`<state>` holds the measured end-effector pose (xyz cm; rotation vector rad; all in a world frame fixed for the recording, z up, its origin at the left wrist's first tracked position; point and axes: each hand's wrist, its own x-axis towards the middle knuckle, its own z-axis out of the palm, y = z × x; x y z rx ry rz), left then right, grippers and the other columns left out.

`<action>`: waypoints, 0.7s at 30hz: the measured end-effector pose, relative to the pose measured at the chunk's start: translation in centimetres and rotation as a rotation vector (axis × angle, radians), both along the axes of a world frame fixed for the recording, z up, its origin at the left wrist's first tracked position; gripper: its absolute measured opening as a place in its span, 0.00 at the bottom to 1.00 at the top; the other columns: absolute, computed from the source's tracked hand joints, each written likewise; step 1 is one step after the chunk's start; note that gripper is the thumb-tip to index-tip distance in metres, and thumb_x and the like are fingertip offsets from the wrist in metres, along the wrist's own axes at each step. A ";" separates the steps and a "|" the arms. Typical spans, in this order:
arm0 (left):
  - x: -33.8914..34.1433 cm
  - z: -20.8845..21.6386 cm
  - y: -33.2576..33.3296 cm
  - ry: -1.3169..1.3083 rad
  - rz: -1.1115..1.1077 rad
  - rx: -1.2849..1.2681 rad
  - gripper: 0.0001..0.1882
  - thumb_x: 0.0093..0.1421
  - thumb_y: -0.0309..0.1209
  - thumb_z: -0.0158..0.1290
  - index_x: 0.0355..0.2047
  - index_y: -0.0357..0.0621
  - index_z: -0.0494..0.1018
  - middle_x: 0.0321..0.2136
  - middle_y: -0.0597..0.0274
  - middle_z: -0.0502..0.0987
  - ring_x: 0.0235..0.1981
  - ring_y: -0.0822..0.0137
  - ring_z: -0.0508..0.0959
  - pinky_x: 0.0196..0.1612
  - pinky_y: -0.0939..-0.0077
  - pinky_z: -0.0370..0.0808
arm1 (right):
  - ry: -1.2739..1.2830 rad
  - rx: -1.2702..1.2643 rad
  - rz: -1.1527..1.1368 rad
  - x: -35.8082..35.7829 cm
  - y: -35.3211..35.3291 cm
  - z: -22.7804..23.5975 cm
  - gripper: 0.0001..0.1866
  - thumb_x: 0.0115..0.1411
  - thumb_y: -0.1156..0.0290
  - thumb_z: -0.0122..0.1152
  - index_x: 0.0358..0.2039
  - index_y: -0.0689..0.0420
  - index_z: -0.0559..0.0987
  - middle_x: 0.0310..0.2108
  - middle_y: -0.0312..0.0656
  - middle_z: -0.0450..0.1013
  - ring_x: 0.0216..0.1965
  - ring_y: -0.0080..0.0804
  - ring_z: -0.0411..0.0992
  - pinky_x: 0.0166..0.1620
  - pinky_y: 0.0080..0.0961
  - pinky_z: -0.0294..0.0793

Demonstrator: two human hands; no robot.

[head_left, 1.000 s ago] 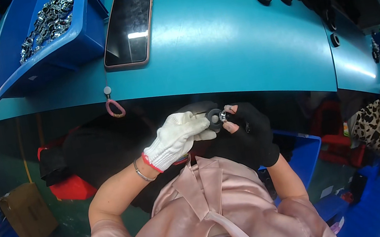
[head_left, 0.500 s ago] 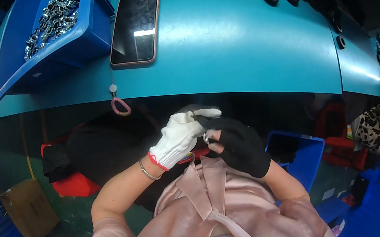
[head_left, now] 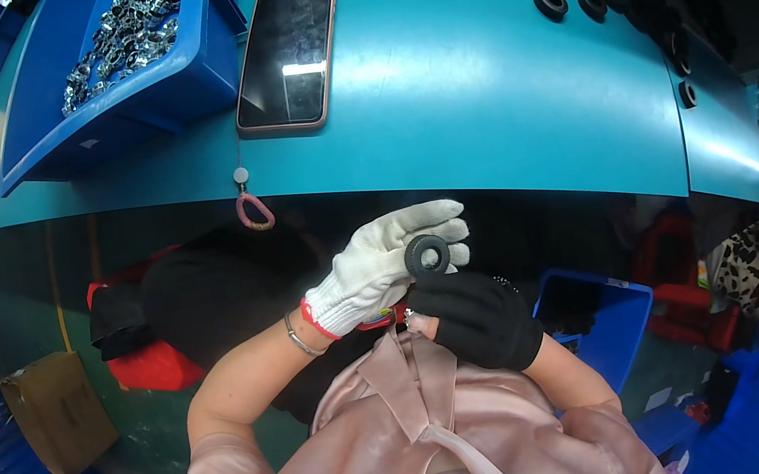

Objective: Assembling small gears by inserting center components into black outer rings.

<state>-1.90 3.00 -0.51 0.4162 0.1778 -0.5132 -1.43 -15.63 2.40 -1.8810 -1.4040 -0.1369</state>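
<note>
My left hand (head_left: 374,260), in a white knit glove with a red cuff, holds a small black rubber ring (head_left: 427,256). The ring's round hole faces up, and the gloved fingers stretch out behind it. Just below and to the right is my right hand (head_left: 484,322), in a black fingerless glove, with its fingers curled. A small shiny metal part (head_left: 411,316) shows at its thumb tip; its exact shape is too small to tell. Both hands are close together above my lap, in front of the table edge.
On the teal table (head_left: 477,98) stand a blue bin (head_left: 119,115) of shiny metal rings and a phone (head_left: 288,55). Several black rings (head_left: 551,3) lie at the right. A pink loop (head_left: 254,212) hangs at the edge. Beside me are a blue crate (head_left: 607,319) and cardboard box (head_left: 61,415).
My left fingers have spread and now show the black rubber ring. My right hand has drawn down, away from the left fingers. The view has shifted slightly.
</note>
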 end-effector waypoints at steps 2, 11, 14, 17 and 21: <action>-0.1 -0.1 -0.1 -0.004 -0.011 -0.052 0.26 0.56 0.18 0.56 0.57 0.34 0.65 0.46 0.49 0.76 0.44 0.55 0.80 0.47 0.66 0.80 | 0.000 0.008 -0.006 -0.1 0.1 0.0 0.16 0.48 0.75 0.64 0.40 0.55 0.79 0.42 0.45 0.76 0.45 0.42 0.75 0.42 0.33 0.76; -0.3 0.3 0.1 0.013 -0.033 0.023 0.26 0.56 0.19 0.56 0.56 0.34 0.66 0.46 0.48 0.77 0.44 0.56 0.80 0.47 0.66 0.80 | -0.008 -0.006 0.002 -0.6 -0.2 -0.5 0.15 0.48 0.74 0.62 0.40 0.56 0.79 0.45 0.46 0.75 0.47 0.42 0.73 0.44 0.34 0.75; -0.4 -0.1 0.1 0.012 -0.038 -0.017 0.27 0.56 0.19 0.57 0.56 0.34 0.65 0.46 0.48 0.76 0.44 0.55 0.80 0.48 0.66 0.80 | -0.026 -0.032 0.021 -0.8 -0.3 -0.7 0.17 0.49 0.72 0.59 0.42 0.58 0.78 0.48 0.48 0.73 0.52 0.43 0.71 0.48 0.35 0.73; -0.4 0.3 0.2 0.033 -0.050 -0.031 0.26 0.56 0.19 0.56 0.56 0.34 0.65 0.46 0.48 0.77 0.45 0.54 0.80 0.48 0.65 0.79 | -0.035 -0.031 0.024 -0.8 -0.2 -0.6 0.18 0.49 0.72 0.60 0.42 0.57 0.79 0.49 0.48 0.73 0.51 0.43 0.72 0.48 0.35 0.74; -0.5 0.4 0.2 0.041 -0.061 -0.124 0.26 0.57 0.18 0.54 0.57 0.34 0.65 0.46 0.48 0.77 0.45 0.54 0.80 0.49 0.65 0.79 | -0.024 -0.007 0.015 -0.8 0.3 -0.1 0.18 0.49 0.72 0.60 0.43 0.57 0.79 0.49 0.48 0.73 0.51 0.43 0.72 0.46 0.34 0.75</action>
